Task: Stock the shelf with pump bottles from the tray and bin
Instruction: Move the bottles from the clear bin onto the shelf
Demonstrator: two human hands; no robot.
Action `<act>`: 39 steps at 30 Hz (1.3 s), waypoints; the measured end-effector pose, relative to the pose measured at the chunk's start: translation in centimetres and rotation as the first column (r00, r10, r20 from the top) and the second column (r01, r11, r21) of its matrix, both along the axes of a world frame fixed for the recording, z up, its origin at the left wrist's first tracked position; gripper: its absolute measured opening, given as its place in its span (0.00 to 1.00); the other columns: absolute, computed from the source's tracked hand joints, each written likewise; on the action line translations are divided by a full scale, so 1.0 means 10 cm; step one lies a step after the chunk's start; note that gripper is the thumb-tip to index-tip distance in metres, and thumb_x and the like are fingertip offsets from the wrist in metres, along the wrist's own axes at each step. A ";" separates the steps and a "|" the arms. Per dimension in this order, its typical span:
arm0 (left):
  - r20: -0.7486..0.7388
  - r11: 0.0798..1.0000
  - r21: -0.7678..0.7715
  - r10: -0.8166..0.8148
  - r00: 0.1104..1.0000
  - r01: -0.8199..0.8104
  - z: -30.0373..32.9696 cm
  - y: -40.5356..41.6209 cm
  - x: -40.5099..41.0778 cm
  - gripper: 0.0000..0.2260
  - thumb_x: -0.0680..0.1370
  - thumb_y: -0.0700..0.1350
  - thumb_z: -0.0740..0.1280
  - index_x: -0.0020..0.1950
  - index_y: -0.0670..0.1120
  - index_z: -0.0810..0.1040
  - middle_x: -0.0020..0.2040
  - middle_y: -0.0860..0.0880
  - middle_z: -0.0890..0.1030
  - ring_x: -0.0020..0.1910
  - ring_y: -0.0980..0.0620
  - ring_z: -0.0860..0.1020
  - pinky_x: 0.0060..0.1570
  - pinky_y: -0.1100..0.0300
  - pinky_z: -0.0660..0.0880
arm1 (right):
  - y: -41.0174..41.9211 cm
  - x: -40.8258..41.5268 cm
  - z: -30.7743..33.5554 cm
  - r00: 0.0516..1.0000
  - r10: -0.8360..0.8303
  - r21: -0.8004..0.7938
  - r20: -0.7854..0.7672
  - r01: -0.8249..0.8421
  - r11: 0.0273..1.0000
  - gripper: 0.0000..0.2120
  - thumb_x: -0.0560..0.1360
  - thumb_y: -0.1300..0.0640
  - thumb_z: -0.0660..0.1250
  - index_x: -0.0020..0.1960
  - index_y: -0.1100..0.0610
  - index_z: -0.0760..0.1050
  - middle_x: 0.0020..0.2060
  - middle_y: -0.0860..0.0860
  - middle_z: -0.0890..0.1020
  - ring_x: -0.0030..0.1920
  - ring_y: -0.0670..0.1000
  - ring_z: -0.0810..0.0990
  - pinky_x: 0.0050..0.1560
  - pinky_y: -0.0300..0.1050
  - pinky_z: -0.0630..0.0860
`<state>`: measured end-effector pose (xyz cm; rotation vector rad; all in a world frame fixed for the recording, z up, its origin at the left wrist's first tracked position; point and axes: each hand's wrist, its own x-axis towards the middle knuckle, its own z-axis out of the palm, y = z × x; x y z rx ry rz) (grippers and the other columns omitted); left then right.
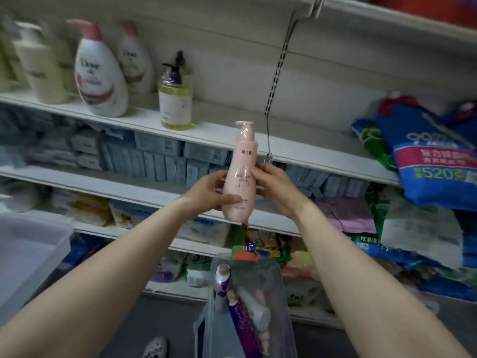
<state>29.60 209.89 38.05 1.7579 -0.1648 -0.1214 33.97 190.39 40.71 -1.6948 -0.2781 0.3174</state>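
Gripping pink pump bottle upright between left hand and right hand, long axis vertical, hovering just below front edge of top shelf, open spot up-right of amber bottle.

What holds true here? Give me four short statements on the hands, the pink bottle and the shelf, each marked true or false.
1. Both the left hand and the right hand hold the pink pump bottle. True.
2. The pink pump bottle lies flat on the shelf. False: it is held upright in the air.
3. A yellow pump bottle stands on the shelf. True.
4. The clear bin below is empty. False: it holds bottles.
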 end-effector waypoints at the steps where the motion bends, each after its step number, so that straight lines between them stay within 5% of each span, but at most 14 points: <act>1: 0.022 1.000 -0.010 0.021 1.000 -0.020 0.11 0.04 0.07 0.27 0.70 0.40 0.76 0.66 0.48 0.72 0.56 0.48 0.81 0.54 0.50 0.81 0.48 0.49 0.82 | 0.04 0.04 0.08 1.000 0.008 -0.006 0.024 -0.008 1.000 0.18 0.79 0.50 0.68 0.67 0.53 0.75 0.60 0.52 0.82 0.59 0.53 0.82 0.60 0.55 0.79; 4: 0.075 0.996 -0.049 0.079 0.994 -0.075 0.39 0.18 0.29 0.29 0.69 0.42 0.77 0.67 0.47 0.71 0.57 0.48 0.80 0.54 0.51 0.81 0.46 0.53 0.82 | 0.16 0.19 0.28 0.998 0.025 -0.011 0.055 -0.024 1.000 0.19 0.79 0.52 0.68 0.68 0.55 0.73 0.60 0.52 0.82 0.58 0.52 0.83 0.57 0.52 0.81; 19: 0.212 0.970 -0.079 0.240 0.947 -0.228 0.86 0.47 1.76 0.26 0.71 0.41 0.75 0.67 0.48 0.71 0.59 0.49 0.78 0.56 0.46 0.79 0.54 0.42 0.78 | 0.70 1.44 0.70 0.975 -0.149 -0.002 0.165 0.151 0.989 0.25 0.74 0.65 0.72 0.69 0.58 0.70 0.59 0.54 0.79 0.58 0.55 0.81 0.58 0.54 0.81; 23: 0.191 0.954 -0.085 0.297 0.935 -0.286 0.78 0.43 2.05 0.27 0.73 0.40 0.73 0.70 0.46 0.68 0.60 0.48 0.77 0.58 0.47 0.78 0.57 0.47 0.78 | 0.82 1.76 0.58 0.963 -0.202 0.024 0.179 0.201 0.979 0.20 0.74 0.66 0.72 0.62 0.55 0.71 0.53 0.51 0.80 0.55 0.54 0.81 0.49 0.47 0.82; 28: 0.213 0.936 -0.199 0.332 0.919 -0.292 0.77 0.40 2.39 0.25 0.74 0.32 0.68 0.69 0.45 0.68 0.60 0.46 0.77 0.58 0.49 0.77 0.54 0.56 0.76 | 0.95 2.19 0.48 0.934 -0.294 0.040 0.204 0.292 0.955 0.20 0.69 0.68 0.75 0.54 0.48 0.76 0.50 0.52 0.83 0.53 0.57 0.83 0.52 0.57 0.82; 31: 0.168 0.881 -0.275 0.439 0.883 -0.385 0.71 0.40 2.62 0.22 0.74 0.31 0.66 0.66 0.46 0.72 0.57 0.46 0.79 0.55 0.47 0.78 0.52 0.54 0.79 | 1.04 2.39 0.49 0.915 -0.342 0.044 0.213 0.341 0.939 0.19 0.70 0.68 0.74 0.57 0.53 0.77 0.49 0.51 0.83 0.50 0.53 0.82 0.53 0.49 0.81; 34: 0.109 0.825 -0.339 0.511 0.853 -0.451 0.66 0.38 2.78 0.21 0.73 0.30 0.66 0.61 0.50 0.74 0.55 0.49 0.79 0.51 0.51 0.79 0.46 0.59 0.79 | 1.12 2.59 0.46 0.901 -0.349 0.002 0.257 0.361 0.933 0.21 0.69 0.67 0.74 0.59 0.54 0.76 0.54 0.53 0.83 0.53 0.55 0.82 0.57 0.51 0.80; 39: 0.273 0.816 -0.086 0.571 0.774 -0.572 0.68 0.44 3.06 0.26 0.71 0.33 0.69 0.69 0.46 0.73 0.59 0.45 0.80 0.55 0.46 0.79 0.54 0.55 0.77 | 1.24 2.82 0.44 0.893 -0.338 -0.009 0.296 0.357 0.934 0.21 0.69 0.66 0.75 0.57 0.50 0.75 0.51 0.51 0.82 0.51 0.53 0.82 0.57 0.51 0.79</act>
